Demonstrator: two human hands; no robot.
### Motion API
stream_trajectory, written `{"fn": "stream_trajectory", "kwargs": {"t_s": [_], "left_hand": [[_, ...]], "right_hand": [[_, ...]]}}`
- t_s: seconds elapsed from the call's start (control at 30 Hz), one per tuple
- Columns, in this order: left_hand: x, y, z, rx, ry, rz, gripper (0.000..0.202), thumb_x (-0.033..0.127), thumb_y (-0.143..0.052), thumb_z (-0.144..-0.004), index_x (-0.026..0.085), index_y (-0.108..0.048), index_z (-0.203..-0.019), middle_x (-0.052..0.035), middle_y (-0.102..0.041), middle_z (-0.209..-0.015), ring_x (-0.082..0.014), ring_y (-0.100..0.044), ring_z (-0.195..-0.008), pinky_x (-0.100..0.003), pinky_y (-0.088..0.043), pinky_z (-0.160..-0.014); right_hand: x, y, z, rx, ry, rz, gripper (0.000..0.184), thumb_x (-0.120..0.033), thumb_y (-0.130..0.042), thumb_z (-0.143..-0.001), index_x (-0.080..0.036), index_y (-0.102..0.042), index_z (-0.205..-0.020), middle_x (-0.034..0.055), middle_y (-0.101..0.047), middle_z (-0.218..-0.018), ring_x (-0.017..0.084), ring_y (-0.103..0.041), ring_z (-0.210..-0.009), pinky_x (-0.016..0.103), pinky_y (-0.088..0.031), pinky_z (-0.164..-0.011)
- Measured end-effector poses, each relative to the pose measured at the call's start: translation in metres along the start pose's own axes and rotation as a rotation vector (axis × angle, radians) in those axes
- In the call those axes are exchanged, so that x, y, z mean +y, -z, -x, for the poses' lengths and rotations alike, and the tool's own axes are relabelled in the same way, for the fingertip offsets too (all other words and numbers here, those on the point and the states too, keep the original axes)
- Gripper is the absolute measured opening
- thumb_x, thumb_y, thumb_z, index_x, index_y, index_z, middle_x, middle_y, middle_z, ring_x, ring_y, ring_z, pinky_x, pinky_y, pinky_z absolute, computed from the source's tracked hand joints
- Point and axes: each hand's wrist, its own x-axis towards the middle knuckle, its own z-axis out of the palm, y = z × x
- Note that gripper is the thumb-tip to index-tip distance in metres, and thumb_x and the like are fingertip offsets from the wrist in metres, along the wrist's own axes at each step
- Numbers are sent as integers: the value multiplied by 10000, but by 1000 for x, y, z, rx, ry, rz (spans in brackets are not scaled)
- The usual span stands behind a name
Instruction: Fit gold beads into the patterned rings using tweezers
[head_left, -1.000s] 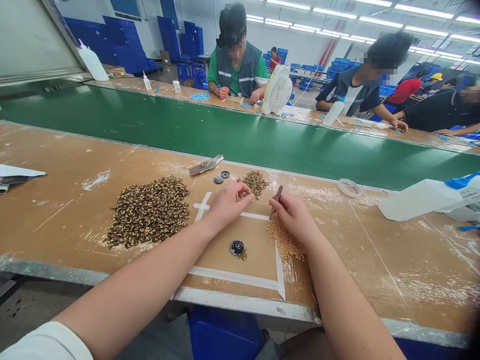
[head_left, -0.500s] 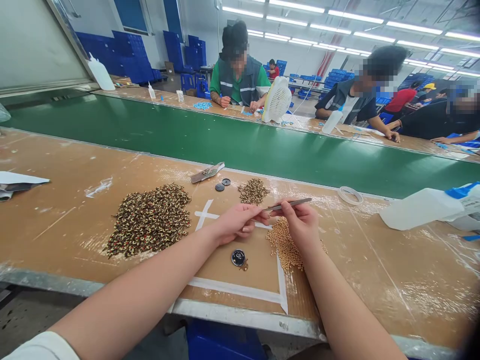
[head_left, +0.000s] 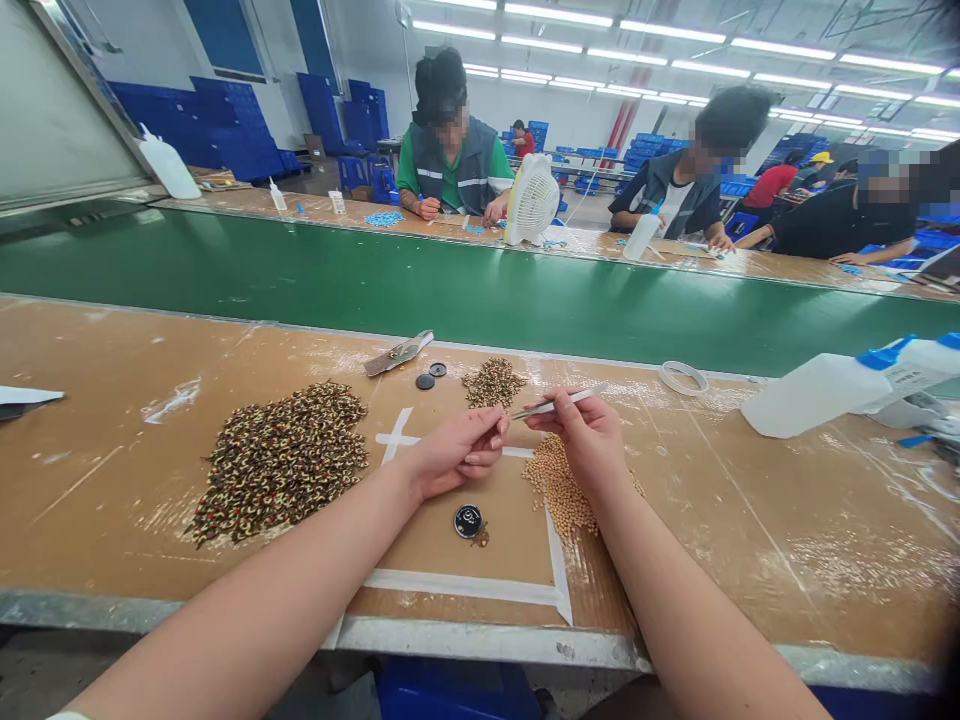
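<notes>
Green conveyor belt point(head_left: 480, 290), tan beads point(head_left: 559, 490), brown-and-cream speckled pile point(head_left: 277, 460), silver tweezers point(head_left: 559, 402).

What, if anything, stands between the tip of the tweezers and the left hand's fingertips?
Nothing visible does. The tweezers in the right hand point at the fingertips of the left hand, tip right beside them. The tan bead pile lies below them, the small dark pile behind.
</notes>
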Motion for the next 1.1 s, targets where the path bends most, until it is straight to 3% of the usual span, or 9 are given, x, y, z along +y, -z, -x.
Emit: {"fn": "stream_trajectory", "kwargs": {"t_s": [0.5,0.9,1.1], "left_hand": [[-1,-5,8,-147,46,-116,366,488,-542,-1009,188,-444,-824,62,-293,-685,-46,-184,-491,-154,-155,-432],[0,-6,10,-166,98,-147,407,541,-570,-981,189,-441,-822,70,-262,-672,-50,-168,-493,-167,-138,-444],[0,-6,9,-158,76,-129,375,506,-545,-1004,192,-430,-835,66,-268,-689,-48,-180,-498,-168,-140,-444]], "right_hand": [[-5,-8,1,-109,-107,-149,353,-506,-811,-833,-173,-716,-904,76,-798,-814,194,-775,-650,303,-667,-661],[-3,-3,-2,-198,-152,-134,357,-517,-798,-843,-178,-708,-907,57,-787,-777,184,-770,-639,281,-656,-634],[-3,-3,0,-167,-97,-115,319,-485,-787,-866,-178,-718,-918,56,-782,-773,186,-766,-632,312,-671,-649]]}}
